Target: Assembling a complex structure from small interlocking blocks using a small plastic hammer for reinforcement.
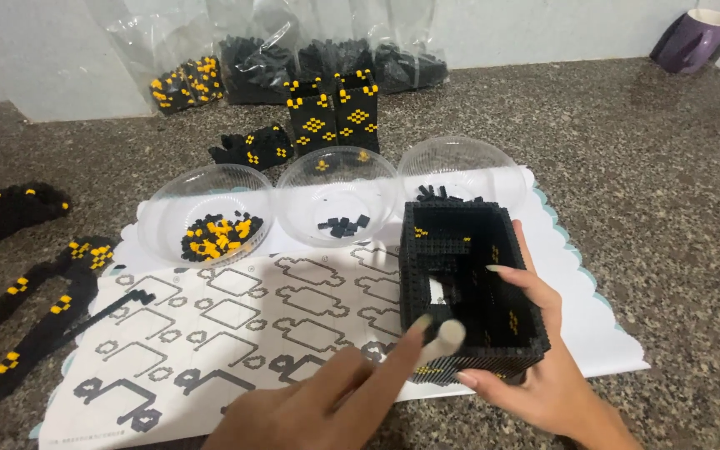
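A hollow black box of small bricks (460,242), with a few yellow bricks in its walls, stands on a white instruction sheet (243,325). My right hand (535,367) cups its right side and near corner, fingers over the rim. My left hand (335,400) reaches in from below, two fingers pressed against the box's near left edge. Whether those fingers hold a brick I cannot tell.
Three clear plastic bowls stand behind the sheet: one with yellow and black bricks (210,233), one with a few black bricks (339,223), one with black bricks (460,171). Built black-and-yellow pieces lie left (35,308) and behind (331,112). Bags of bricks (252,58) and a purple mug (697,37) stand at the back.
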